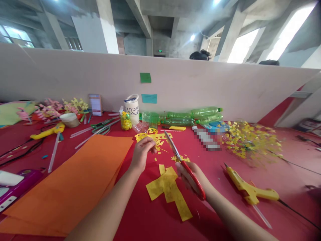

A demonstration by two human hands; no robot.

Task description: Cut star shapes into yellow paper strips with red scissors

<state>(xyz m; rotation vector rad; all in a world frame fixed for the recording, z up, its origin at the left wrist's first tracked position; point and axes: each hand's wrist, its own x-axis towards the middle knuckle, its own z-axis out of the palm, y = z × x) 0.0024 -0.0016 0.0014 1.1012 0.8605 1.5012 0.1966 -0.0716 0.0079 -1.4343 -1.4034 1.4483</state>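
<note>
My right hand (192, 177) grips red-handled scissors (183, 164), their blades pointing up and away toward the far side of the table. My left hand (142, 152) is closed in a pinch on a small yellow paper piece (156, 144) just left of the blades. Below both hands lies a cut sheet of yellow paper (169, 192) on the red tablecloth (155, 221). Small yellow cut-out scraps (150, 136) lie beyond the left hand.
A large orange paper sheet (75, 184) covers the left. A yellow glue gun (250, 189) lies right, a yellow flower branch (248, 140) beyond it. Green plastic bottles (190, 115), a white cup (132, 108), sticks and paper flowers (50, 108) line the white partition (75, 77).
</note>
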